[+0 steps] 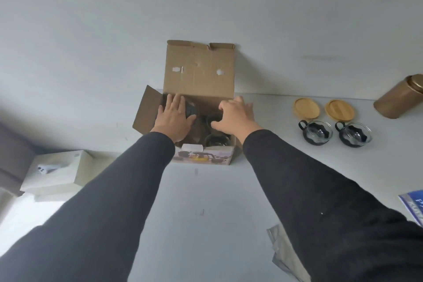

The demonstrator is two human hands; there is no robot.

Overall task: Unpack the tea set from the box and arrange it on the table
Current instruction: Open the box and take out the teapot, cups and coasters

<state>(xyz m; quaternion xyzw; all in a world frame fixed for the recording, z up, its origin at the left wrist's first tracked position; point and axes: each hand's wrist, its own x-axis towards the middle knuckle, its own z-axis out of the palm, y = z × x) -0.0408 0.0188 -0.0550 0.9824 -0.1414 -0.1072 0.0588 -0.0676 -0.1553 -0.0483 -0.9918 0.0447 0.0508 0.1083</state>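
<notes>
Both hands (175, 117) (233, 118) over the box (199, 71) hide its dim contents

Both hands (175, 117) (233, 115) in open box (199, 71); cups (318, 131) (two) beside

Box (199, 80) centre; cups (317, 131) right, coasters (306, 108) behind them.

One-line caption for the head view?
Both hands reach into the open box; two glass cups already out.
</notes>
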